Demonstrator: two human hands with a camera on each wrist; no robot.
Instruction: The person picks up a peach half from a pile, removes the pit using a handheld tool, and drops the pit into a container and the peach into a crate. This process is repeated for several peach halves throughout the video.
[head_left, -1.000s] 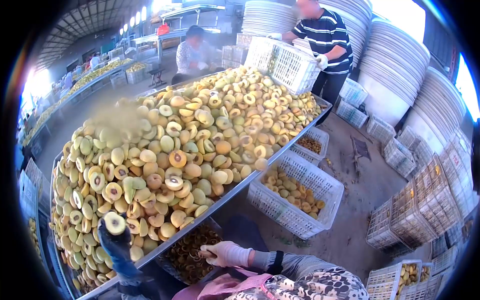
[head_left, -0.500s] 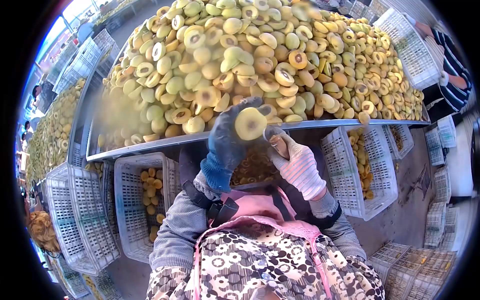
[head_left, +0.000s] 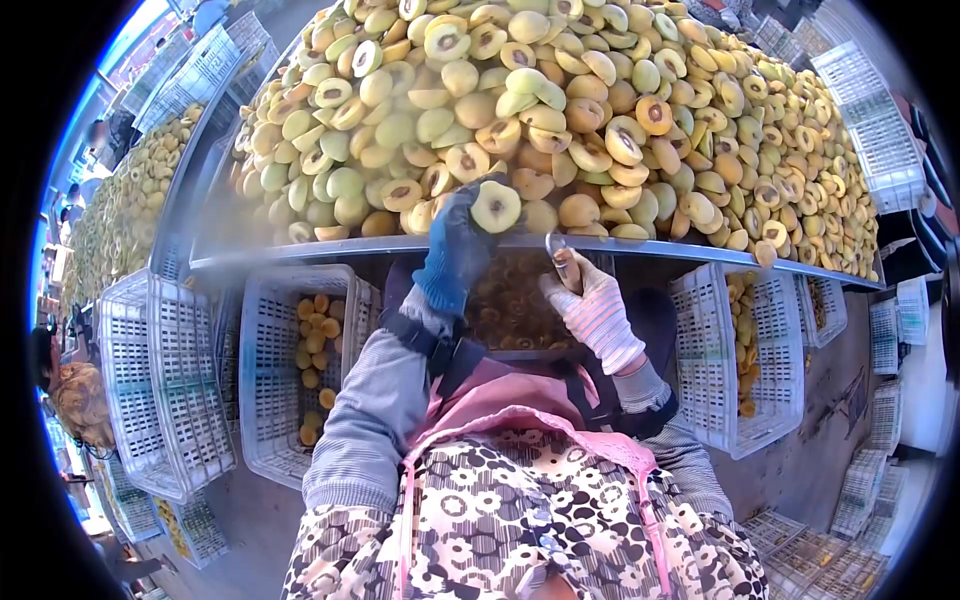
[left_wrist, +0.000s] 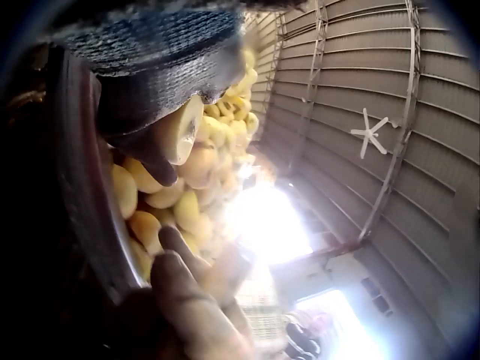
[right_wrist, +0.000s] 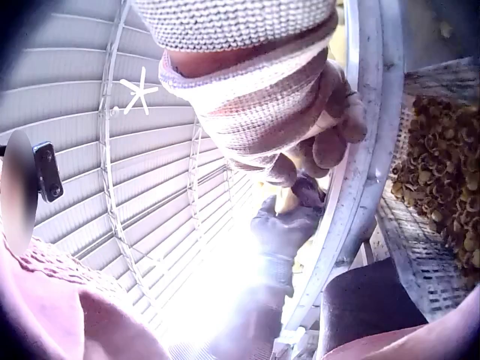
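My left hand (head_left: 450, 255), in a blue and dark glove, holds a peach half (head_left: 495, 207) at the front rim of the table. Its pale cut face, with a dark spot in the middle, is turned up. In the left wrist view the dark fingers curl round the peach half (left_wrist: 187, 131). My right hand (head_left: 600, 315), in a white knitted glove, grips a small tool by its wooden handle (head_left: 567, 270). The tool's curved metal end sticks up beside the rim, apart from the fruit. Behind both hands rises a heap of peach halves (head_left: 590, 130).
A metal rim (head_left: 680, 247) edges the table. Below it, between my knees, lie brown scraps (head_left: 520, 300) in a crate. White crates with fruit stand at left (head_left: 262, 400) and right (head_left: 790, 390). At far right, a crate (head_left: 875, 130) leans by the heap.
The view has swung down and left onto my lap. My left hand brought the peach half from the heap to my right hand's tool; now the two hands are slightly apart.
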